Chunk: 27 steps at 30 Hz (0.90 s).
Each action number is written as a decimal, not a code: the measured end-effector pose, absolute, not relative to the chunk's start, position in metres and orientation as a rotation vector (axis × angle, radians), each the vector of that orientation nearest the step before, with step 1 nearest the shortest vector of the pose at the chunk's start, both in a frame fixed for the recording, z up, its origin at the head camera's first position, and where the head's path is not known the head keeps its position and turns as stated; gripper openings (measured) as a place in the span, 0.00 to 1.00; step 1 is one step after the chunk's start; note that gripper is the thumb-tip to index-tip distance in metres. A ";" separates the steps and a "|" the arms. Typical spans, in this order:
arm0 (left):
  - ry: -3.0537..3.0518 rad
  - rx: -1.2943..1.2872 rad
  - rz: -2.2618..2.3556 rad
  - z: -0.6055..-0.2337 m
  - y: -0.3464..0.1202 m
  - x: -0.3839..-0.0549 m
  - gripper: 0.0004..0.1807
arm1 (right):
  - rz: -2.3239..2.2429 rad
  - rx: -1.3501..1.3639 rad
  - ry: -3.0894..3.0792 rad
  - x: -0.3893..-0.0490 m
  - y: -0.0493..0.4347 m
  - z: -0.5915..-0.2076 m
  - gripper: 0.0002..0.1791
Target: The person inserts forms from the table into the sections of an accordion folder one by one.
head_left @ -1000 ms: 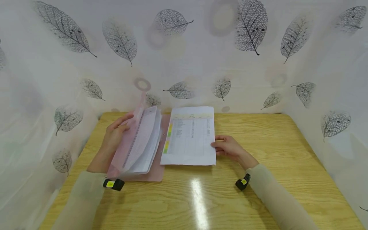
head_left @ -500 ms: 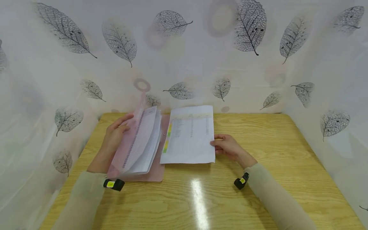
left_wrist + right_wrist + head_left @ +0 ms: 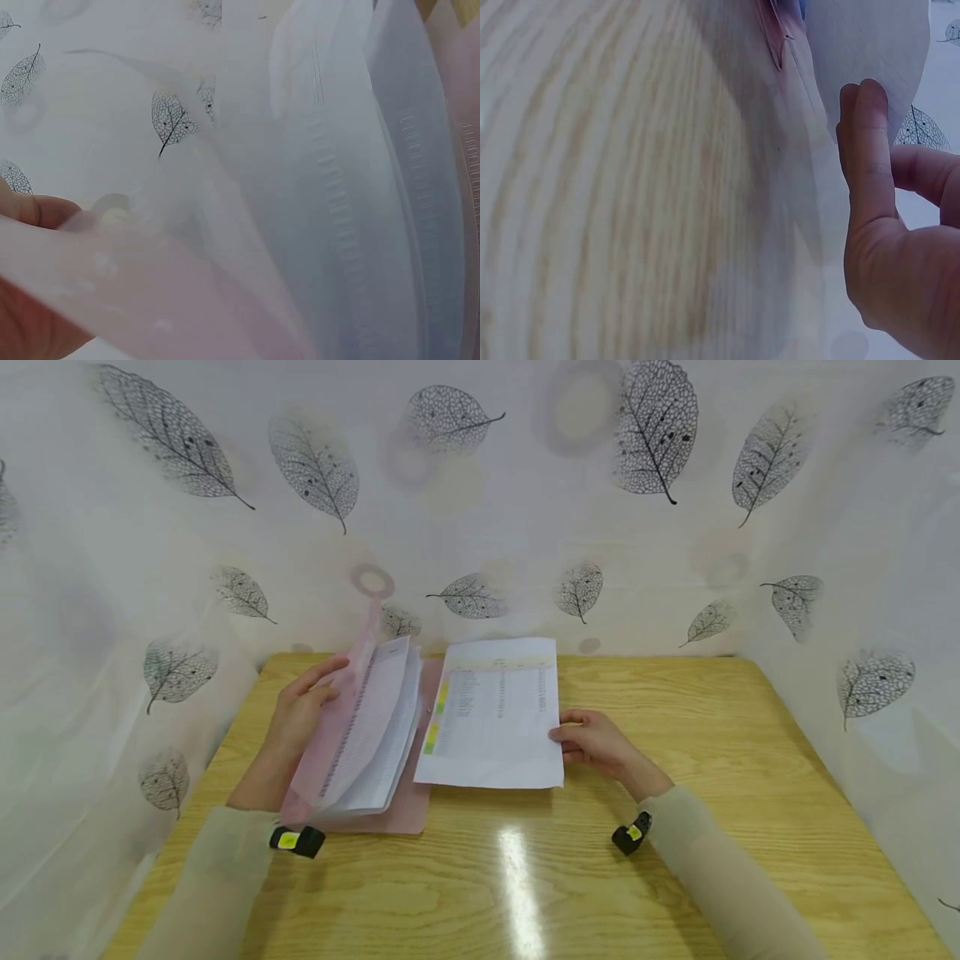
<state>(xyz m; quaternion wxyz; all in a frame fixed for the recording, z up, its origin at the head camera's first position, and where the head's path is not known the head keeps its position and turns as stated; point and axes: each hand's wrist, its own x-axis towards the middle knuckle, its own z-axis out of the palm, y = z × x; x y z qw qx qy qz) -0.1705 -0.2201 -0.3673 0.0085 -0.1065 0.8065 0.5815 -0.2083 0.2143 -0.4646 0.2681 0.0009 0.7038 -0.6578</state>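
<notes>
A pink translucent folder (image 3: 411, 806) lies at the left of the table with a stack of white printed pages (image 3: 381, 710) inside, fanned upward. My left hand (image 3: 296, 714) pinches the folder's raised front cover between thumb and fingers; the left wrist view shows the cover (image 3: 150, 285) crossing in front of that hand. Held by its right edge in my right hand (image 3: 600, 745), a white printed sheet (image 3: 491, 727) with a table of text and yellow and green marks stands slightly tilted. Its left side overlaps the folder's right part. Fingers (image 3: 871, 142) press its back in the right wrist view.
The wooden table (image 3: 675, 693) extends in front and to the right, with a bright light reflection near its middle. A white leaf-patterned curtain (image 3: 495, 527) encloses the back and both sides. Each wrist bears a small black camera (image 3: 297, 841).
The sheet in my right hand shifts and tilts slightly, its lower left corner moving a little left. The left hand and the folder stay where they were.
</notes>
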 end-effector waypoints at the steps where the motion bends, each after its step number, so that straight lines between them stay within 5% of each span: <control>1: 2.517 -0.333 1.818 -0.367 -0.220 -0.170 0.28 | -1.772 -0.008 1.896 -0.207 0.213 -0.465 0.26; 27: 2.517 -0.326 1.822 -0.368 -0.222 -0.173 0.28 | -1.763 -0.016 1.943 -0.184 0.196 -0.467 0.23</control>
